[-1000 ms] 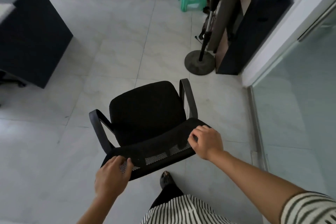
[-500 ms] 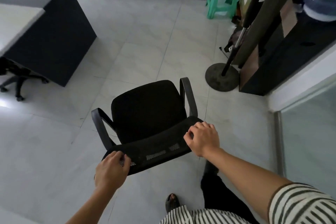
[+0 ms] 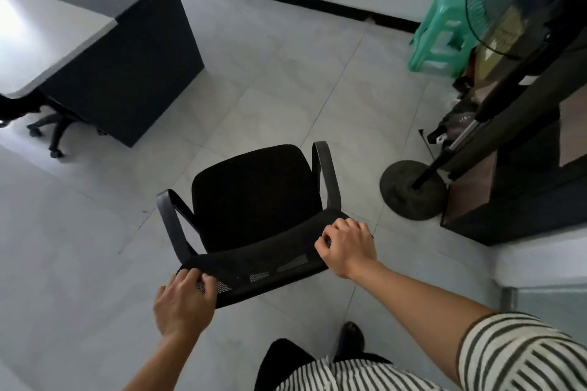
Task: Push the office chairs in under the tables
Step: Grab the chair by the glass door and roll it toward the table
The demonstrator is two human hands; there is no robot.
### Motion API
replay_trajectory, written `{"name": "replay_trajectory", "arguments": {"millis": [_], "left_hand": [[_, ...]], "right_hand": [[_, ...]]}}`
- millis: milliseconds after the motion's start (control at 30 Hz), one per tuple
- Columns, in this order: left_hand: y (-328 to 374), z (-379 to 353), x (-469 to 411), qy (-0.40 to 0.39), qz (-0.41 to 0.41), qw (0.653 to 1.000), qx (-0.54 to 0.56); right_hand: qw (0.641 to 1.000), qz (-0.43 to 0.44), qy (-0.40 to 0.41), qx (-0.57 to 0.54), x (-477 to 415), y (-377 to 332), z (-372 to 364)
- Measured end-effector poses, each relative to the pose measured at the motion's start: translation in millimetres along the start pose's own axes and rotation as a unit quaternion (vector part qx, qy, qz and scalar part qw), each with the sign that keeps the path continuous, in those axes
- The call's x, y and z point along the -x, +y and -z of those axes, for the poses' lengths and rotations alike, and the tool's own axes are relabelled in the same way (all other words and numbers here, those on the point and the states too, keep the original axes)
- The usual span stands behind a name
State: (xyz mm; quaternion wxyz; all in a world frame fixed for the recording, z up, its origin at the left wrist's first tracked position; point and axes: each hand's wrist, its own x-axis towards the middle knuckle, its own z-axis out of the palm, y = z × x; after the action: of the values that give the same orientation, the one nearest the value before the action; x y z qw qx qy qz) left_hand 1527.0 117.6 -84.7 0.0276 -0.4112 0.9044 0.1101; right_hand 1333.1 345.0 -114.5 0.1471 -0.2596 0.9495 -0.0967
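A black office chair with a mesh back and two curved armrests stands on the tiled floor right in front of me, its seat facing away. My left hand grips the left end of the backrest's top edge. My right hand grips the right end of that edge, fingers curled over it. A white-topped table with a dark side panel stands at the upper left, well apart from the chair.
Another chair's wheeled base shows under the table at the left. A standing fan's round base sits close to the chair's right, beside a dark cabinet. A green plastic stool stands by the far wall.
The view has swung left and the table has come further into sight. The chair has rolled forward over the tiles with both hands still on its backrest. I have stepped forward.
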Motion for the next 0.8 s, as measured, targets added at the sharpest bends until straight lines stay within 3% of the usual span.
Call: {"name": "replay_trajectory", "arguments": {"millis": [267,533,800], "left_hand": [[29.2,4.8,-117.8,0.045,-0.009,0.999,0.029],[67.5,17.2,-232.0,0.030,-0.019,0.997,0.063],[109.2,3.9,-292.6,0.017,-0.004,0.998,0.061]], "right_hand": [[1.000,-0.009,0.015,0.010,-105.2,-10.0,18.6],[0.999,-0.030,0.008,0.019,-215.5,-13.9,48.9],[0.998,0.030,0.035,0.037,-322.6,12.2,69.1]]}}
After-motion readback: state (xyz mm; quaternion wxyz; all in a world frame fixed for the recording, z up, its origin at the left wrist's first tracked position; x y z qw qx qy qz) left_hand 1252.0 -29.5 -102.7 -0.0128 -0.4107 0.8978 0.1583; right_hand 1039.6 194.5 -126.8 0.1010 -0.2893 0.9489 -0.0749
